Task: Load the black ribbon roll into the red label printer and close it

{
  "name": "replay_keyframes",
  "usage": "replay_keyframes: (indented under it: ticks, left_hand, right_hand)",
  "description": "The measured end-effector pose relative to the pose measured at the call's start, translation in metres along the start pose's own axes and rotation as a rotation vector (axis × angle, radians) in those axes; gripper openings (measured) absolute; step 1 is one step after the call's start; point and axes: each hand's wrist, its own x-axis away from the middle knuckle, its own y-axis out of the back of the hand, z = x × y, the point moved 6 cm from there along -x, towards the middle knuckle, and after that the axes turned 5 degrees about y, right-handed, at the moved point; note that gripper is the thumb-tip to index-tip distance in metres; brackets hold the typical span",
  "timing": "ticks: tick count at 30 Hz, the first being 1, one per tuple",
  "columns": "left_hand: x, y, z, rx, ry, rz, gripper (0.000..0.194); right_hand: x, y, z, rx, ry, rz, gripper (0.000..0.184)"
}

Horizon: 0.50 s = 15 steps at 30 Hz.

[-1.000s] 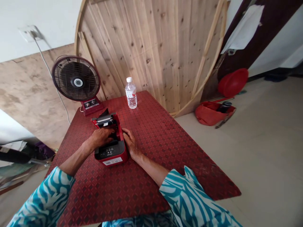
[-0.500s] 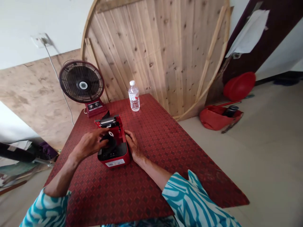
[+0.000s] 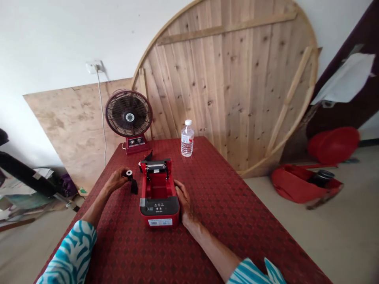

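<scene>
Gripping a small black roll with a white core (image 3: 129, 173) in the left hand (image 3: 116, 180), fingers closed around it, a loose black strip (image 3: 134, 187) hanging below. Roll looks light and its film soft; probably best held by the core ends. Right hand (image 3: 184, 203) lies open, fingers against the side of a boxy red-and-black printer (image 3: 159, 209), lower centre of the frame, its red compartment (image 3: 158, 188) uncovered. Dark red diamond-patterned tabletop (image 3: 237, 221) runs open to the right; its left edge lies near the left hand.
</scene>
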Motion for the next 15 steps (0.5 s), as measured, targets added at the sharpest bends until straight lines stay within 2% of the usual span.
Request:
replay_keyframes:
  ticks: [4,9,11,15]
  left_hand:
    - [-0.004,-0.003,0.012,-0.059,0.013,0.006,0.027]
    - [-0.014,-0.002,0.004,-0.144,0.022,0.005,0.049]
    - [-0.022,-0.006,-0.003,-0.203,0.032,0.006,0.049]
    - [-0.038,-0.016,-0.016,-0.333,0.06,0.028,0.036]
  right_hand:
    - [0.001,0.002,0.001,0.006,0.013,-0.014,0.043]
    - [0.003,0.004,-0.003,0.002,-0.053,-0.029,0.047]
    - [0.003,0.004,-0.004,-0.006,-0.072,-0.03,0.049]
    - [0.003,0.003,-0.006,-0.018,-0.081,-0.011,0.047]
